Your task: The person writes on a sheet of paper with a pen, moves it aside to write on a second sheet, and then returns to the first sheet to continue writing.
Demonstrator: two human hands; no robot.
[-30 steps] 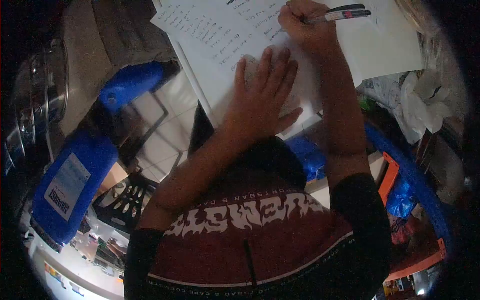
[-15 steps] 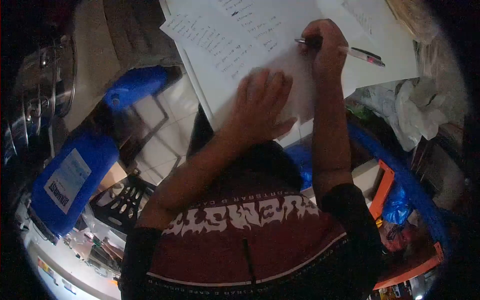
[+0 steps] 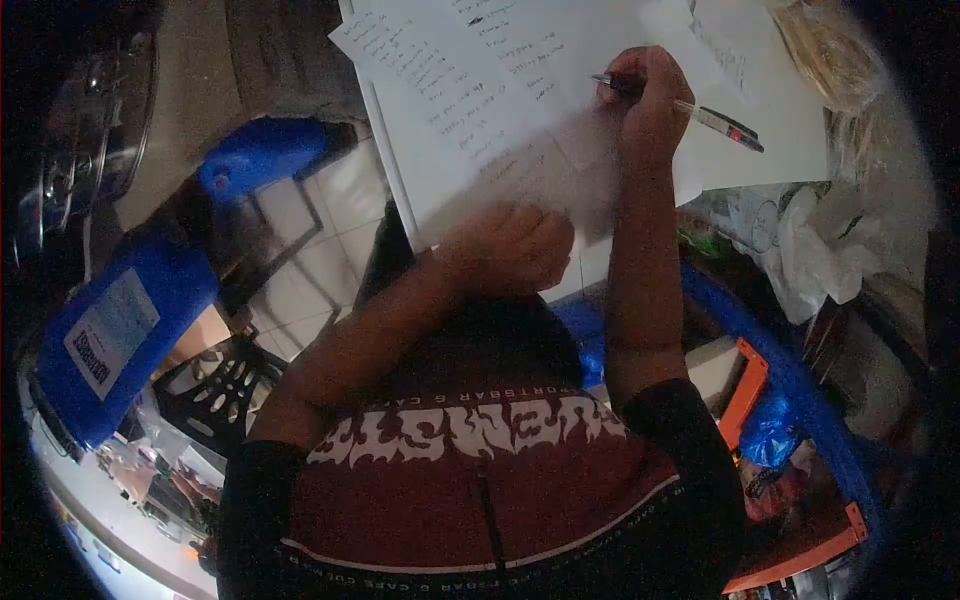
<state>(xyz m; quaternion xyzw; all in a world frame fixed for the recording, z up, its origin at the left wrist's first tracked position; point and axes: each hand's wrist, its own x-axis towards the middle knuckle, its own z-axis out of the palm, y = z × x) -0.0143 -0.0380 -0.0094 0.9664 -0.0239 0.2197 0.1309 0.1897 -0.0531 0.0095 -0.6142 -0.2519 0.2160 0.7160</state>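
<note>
My right hand [image 3: 650,105] is closed around a pen [image 3: 722,127] with a clear barrel and dark end, its tip pointing left above the paper. Handwritten lines in columns cover the left part of the white paper [image 3: 470,75]. My left hand [image 3: 515,245] lies near the paper's lower edge, fingers curled into a loose fist; whether anything is inside cannot be seen. A shadow falls on the sheet between the two hands.
Blue containers [image 3: 130,340] stand at the left, near a black perforated crate [image 3: 225,395]. White plastic bags [image 3: 820,250] lie at the right. An orange frame piece [image 3: 745,395] and a blue plastic bag [image 3: 770,430] are at the lower right.
My left hand has moved down toward my body and its spread fingers have curled in, uncovering more writing. My right hand still holds the pen, slightly lower in view.
</note>
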